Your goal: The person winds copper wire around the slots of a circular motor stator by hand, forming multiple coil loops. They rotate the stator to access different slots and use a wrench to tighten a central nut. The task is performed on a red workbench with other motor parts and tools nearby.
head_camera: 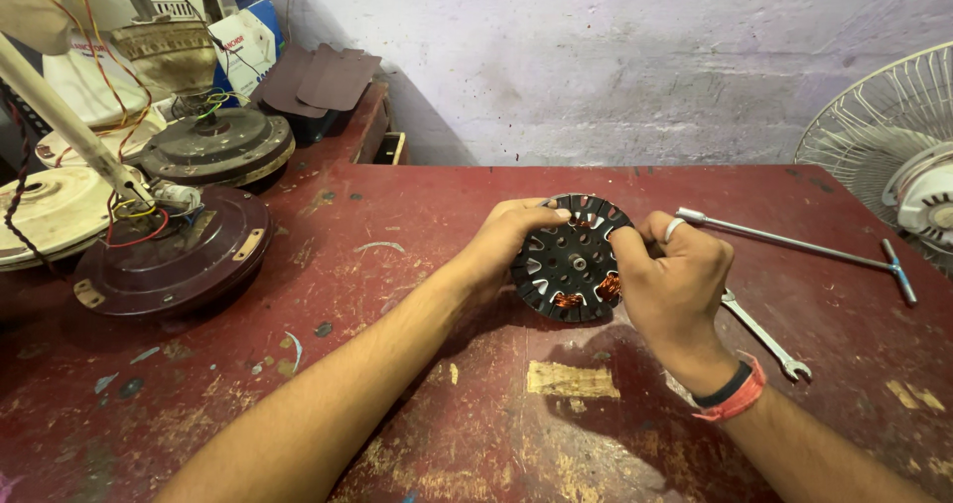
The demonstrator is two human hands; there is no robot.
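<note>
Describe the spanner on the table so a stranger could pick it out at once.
Start at the red table and go to its right side, beside the right hand. The spanner lies flat just past that wrist. Unlike the long T-handle wrench behind it, it is short, flat and open-ended.

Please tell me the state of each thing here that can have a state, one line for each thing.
Stator disc: tilted on edge, held by both hands; two copper coils visible.
Left hand: gripping the disc's left rim.
Right hand: gripping its right rim.
T-handle wrench: lying flat, untouched.
Open-end spanner: lying flat, untouched.
Dark fan motor housing: wires exposed.
</note>
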